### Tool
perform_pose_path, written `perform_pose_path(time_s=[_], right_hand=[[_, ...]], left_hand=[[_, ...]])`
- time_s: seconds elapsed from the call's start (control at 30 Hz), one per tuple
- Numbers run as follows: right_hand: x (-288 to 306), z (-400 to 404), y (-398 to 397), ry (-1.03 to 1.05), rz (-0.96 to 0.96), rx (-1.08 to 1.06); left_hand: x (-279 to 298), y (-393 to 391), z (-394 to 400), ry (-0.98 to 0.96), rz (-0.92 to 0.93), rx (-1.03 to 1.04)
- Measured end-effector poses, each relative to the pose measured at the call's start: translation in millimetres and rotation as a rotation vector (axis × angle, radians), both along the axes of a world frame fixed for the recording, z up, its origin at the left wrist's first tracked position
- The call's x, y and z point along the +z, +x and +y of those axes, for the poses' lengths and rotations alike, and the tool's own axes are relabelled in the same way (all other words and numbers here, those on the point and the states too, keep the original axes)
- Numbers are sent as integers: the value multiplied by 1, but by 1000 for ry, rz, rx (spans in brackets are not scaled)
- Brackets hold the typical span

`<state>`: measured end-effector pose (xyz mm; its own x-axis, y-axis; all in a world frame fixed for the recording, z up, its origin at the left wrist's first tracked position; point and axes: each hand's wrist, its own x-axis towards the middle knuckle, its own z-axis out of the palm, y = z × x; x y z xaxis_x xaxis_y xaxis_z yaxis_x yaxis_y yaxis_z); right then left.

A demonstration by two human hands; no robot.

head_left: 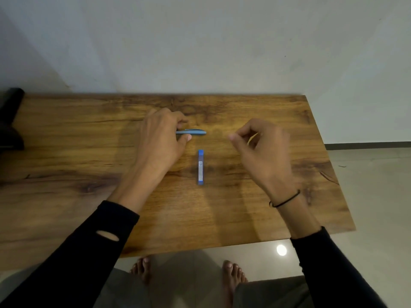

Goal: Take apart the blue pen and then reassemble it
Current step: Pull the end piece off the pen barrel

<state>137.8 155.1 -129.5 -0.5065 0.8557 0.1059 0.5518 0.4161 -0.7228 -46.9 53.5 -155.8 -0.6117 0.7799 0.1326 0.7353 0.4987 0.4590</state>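
A person is standing at a wooden table point(66, 152) set against a pale wall. The left hand point(160, 138) is pinching one end of a blue pen part point(192, 132), which is lying crosswise near the table's middle. A second blue pen piece point(200, 167) is lying apart, just nearer the person, pointing toward them. The right hand point(260, 150) is hovering to the right with fingers curled loosely; I cannot tell whether it is holding anything. Bare wood is stretching widely toward every edge. A dark object point(11, 121) is sitting at the far left edge.

White label on blue tube point(200, 167), illegible.
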Motion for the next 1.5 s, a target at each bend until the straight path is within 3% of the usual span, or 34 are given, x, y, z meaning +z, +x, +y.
perform_pose_path(time_s=[0.17,0.27,0.53,0.7,0.9,1.03,1.17,1.33,1.5], right_hand=[[-13,-66,-29,100,-386,115],[-17,-70,-32,108,-465,133],[-12,-56,-28,-5,-459,97],[-13,-48,-21,53,-482,121],[-1,-24,-13,-239,-128,156],[-3,-25,-11,-291,-77,144],[-6,-27,-11,-291,-93,128],[-10,-26,-7,-224,-124,55],[-5,-21,-3,-232,-21,32]], left_hand=[[6,-3,-2,45,-6,-3],[8,-4,-3,78,-1,-4],[16,-7,-4,155,-133,-62],[17,-5,-2,75,-319,-273],[15,-11,-1,99,-578,-331],[16,-12,-4,138,-820,-236],[19,-7,-5,53,-727,-197],[28,-12,-5,84,-646,-46],[29,4,-9,-149,-400,-129]])
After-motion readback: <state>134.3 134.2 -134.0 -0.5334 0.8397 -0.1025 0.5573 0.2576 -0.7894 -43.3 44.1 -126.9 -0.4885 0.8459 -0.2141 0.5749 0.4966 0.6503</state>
